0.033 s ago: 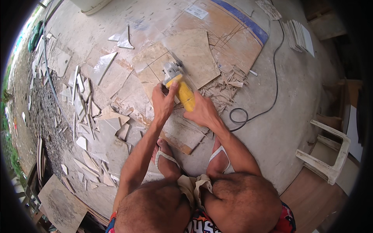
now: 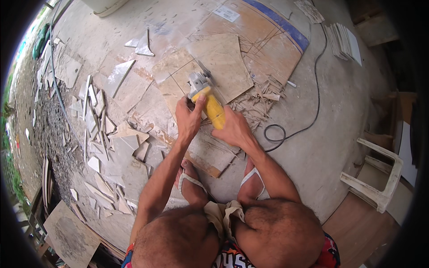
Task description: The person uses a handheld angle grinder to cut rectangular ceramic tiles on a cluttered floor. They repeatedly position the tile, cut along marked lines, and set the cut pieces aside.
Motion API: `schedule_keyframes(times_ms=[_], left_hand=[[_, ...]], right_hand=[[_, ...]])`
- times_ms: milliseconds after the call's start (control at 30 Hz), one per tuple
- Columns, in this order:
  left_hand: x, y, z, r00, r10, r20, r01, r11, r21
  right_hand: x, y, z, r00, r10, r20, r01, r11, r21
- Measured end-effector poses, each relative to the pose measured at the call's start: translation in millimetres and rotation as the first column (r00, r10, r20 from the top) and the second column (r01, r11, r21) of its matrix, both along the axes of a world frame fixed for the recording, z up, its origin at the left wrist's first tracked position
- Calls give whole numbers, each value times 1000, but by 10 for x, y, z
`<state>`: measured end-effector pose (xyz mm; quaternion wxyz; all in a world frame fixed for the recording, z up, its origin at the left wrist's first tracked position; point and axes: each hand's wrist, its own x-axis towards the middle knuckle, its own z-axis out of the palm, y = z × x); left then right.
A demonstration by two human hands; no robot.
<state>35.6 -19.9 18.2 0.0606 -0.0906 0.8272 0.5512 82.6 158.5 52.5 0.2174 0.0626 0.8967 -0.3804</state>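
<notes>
- Between the two hands sits a yellow angle grinder [image 2: 213,109], its grey metal head pointing away from the person and its disc [image 2: 204,68] blurred; whether the disc's edge touches the surface below cannot be told.
- On the grinder's near left side, the left hand [image 2: 188,117] grips close to the head, thumb laid over the yellow casing.
- At the rear end of the body, the right hand [image 2: 233,127] is wrapped around the casing, its fingers partly hidden.
- Just beyond both hands, under the grinder's head, lies a beige tile [image 2: 228,62]; thin dark lines cross the beige surface left of the head.
- Right of the tile and just past the right hand, narrow broken strips [image 2: 263,99] lie heaped.
- Farther out past them is a brown sheet [image 2: 268,49] with a blue edge.
- To the right of the right hand, a dark cord [image 2: 315,89] makes one loop on the floor and runs away from the person.
- Left of the left hand, pale tile shards [image 2: 94,116] are scattered, some overlapping.
- Nearer the person than the hands, two feet wear white-strapped sandals [image 2: 191,179].
- Well out to the right, a white plastic stool [image 2: 386,194] lies tipped over.
</notes>
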Motion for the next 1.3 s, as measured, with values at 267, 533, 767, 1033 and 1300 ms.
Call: schedule_keyframes(times_ms=[267, 533, 767, 1033, 1300], left_hand=[[160, 38, -125, 999, -21, 26, 21, 1000, -20], [-7, 2, -99, 1000, 2, 22, 0, 998, -56], [-128, 1, -75, 999, 14, -40, -15, 1000, -18], [-16, 22, 25, 1000, -21, 11, 21, 1000, -20], [209, 71, -58, 998, -44, 38, 45, 998, -42]], right_hand=[[133, 84, 70, 998, -4, 55, 4, 1000, -2], [2, 20, 72, 998, -10, 55, 9, 1000, 9], [-123, -16, 20, 1000, 2, 31, -2, 1000, -3], [-1, 17, 31, 1000, -2, 6, 3, 1000, -2], [203, 118, 52, 998, -2, 64, 0, 1000, 18]])
